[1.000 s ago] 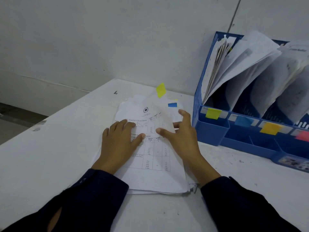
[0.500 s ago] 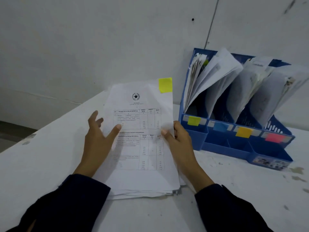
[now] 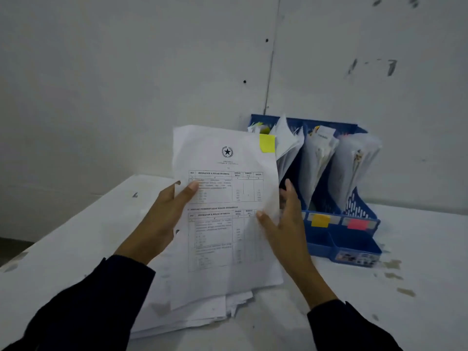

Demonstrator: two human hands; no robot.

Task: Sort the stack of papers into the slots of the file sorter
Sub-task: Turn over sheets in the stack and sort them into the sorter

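The left hand (image 3: pixel 162 221) pinches the left edge of the top sheet (image 3: pixel 228 214), thumb on the printed face, holding it tilted up off the stack of papers (image 3: pixel 202 315) on the white table (image 3: pixel 63 249). The right hand (image 3: pixel 286 224) steadies the sheet's right edge, thumb in front; its fingers look fairly straight, though blur makes that uncertain. To the right, the blue file sorter (image 3: pixel 354 239) is already stuffed, so the limp sheet could buckle or catch on leaning papers. The leftmost slot labels are hidden behind the sheet, whose yellow tag (image 3: pixel 267 143) presumably decides the slot.

Head camera looks forward and down, close over the table (image 3: pixel 76 249)
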